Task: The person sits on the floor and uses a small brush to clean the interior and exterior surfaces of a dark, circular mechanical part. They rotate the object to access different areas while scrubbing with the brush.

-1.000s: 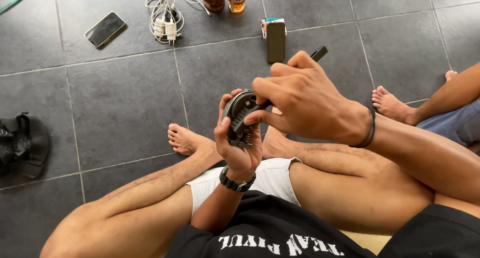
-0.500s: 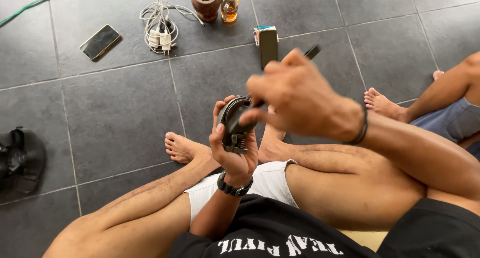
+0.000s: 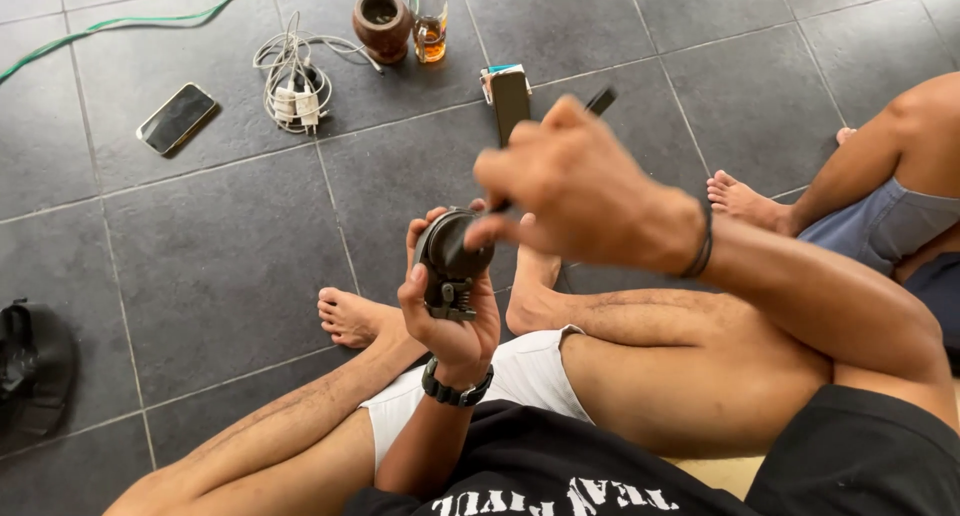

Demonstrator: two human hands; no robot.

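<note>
round metal part held up over crossed legs

head view: the left hand (image 3: 452, 321) is closed around a dark round metal part (image 3: 452, 261), with the thumb on its left side and the fingers behind it. the part is held upright in the air, above the person's crossed legs and in front of the chest. a small toothed piece shows at its lower edge. the right hand (image 3: 580, 191) is above and to the right of it, fingers pinched tight on a thin dark tool (image 3: 600, 101); the upper end of the tool sticks out past the knuckles, and its lower end reaches the face of the part. a dark band is on the right wrist and a black watch (image 3: 456, 388) on the left wrist.

on the grey tile floor (image 3: 220, 266) lie a phone (image 3: 177, 118), a bundle of white cables and chargers (image 3: 292, 88), a brown pot (image 3: 381, 21), a glass with amber drink (image 3: 429, 24) and a small dark box (image 3: 508, 98). a black bag (image 3: 30, 361) is at the left edge. the bare foot (image 3: 745, 201) of another person is at the right.
</note>
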